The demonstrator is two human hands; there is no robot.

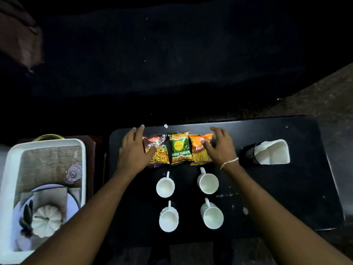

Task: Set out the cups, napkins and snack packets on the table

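Note:
Three snack packets lie side by side at the far edge of the black table (277, 188): a maroon mixture packet (159, 157), a green packet (179, 149) and an orange bhujia packet (199, 153). My left hand (133, 150) rests flat on the maroon packet's left side, fingers spread. Spread the same way, my right hand (219, 148) touches the orange packet's right side. Neither hand grips anything. Several white cups stand in two rows nearer me, among them a far-left cup (165, 187) and a near-right cup (213, 218). White napkins (272, 154) sit in a dark holder at the right.
A white tray (11, 169) stands left of the table, holding a woven mat, a tipped glass (73, 174), a plate and a white pumpkin ornament (45, 219). Beyond the table it is dark. A rough floor shows at the right.

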